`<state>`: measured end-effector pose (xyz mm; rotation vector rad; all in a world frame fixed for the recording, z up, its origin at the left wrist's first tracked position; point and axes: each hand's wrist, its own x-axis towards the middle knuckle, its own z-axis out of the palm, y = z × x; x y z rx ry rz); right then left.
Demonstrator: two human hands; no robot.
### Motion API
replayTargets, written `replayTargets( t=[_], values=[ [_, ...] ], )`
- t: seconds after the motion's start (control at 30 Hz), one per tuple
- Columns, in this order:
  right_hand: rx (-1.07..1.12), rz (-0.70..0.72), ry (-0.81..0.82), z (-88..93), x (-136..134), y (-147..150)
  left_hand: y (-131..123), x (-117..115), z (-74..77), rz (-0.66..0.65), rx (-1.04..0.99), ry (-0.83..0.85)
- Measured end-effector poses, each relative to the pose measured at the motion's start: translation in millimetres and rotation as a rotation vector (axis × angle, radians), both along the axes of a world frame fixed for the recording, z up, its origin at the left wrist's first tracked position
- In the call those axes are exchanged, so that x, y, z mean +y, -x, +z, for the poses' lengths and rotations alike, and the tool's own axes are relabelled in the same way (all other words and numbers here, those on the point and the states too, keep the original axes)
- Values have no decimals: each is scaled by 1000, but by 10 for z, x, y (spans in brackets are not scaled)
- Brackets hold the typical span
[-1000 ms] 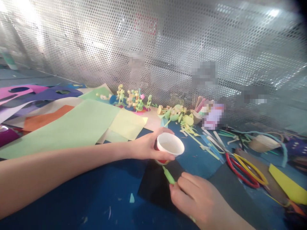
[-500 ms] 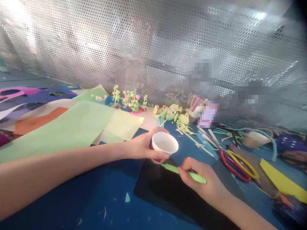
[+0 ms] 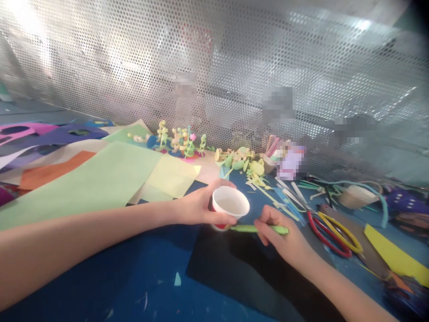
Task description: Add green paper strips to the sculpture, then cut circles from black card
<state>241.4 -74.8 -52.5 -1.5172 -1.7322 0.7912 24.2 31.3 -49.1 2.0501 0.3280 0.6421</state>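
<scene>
A small pale paper scrap (image 3: 177,279) lies nearest on the blue surface (image 3: 117,286), just left of a black sheet (image 3: 228,268) spread flat beside it. The right hand (image 3: 284,239) rests over this black sheet, its fingers closed in a writing grip around a green pen (image 3: 250,229). The pen lies almost level, and its tip touches the foot of a paper cup (image 3: 230,203). The cup is white inside and red outside, and it stands upright at the far edge of the black sheet. The left hand (image 3: 197,206) clasps it from the left, with the thumb curled over the near side of the rim and the fingers wrapped round the far side. To the right lies a red loop (image 3: 315,228) among loose strips. Farther back on the left, a light green sheet (image 3: 90,183) and a yellow sheet (image 3: 172,176) overlap. Small paper figures (image 3: 177,141) stand behind them, at the foot of a perforated metal screen (image 3: 234,67).
</scene>
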Motion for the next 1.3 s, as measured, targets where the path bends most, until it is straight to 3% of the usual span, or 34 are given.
replayTargets(
  t=[0.3, 0.63, 0.77, 1.3],
  values=[
    [188, 8, 130, 30, 182, -26, -10, 19, -23, 13, 12, -18],
    [504, -98, 69, -126, 205, -71, -6, 10, -12, 27, 34, -11],
    [423, -134, 59, -132, 220, -52, -15, 18, -39, 38, 37, -6],
    [48, -29, -39, -2, 139, 33, -16, 1, -28, 14, 1, -16]
  ],
)
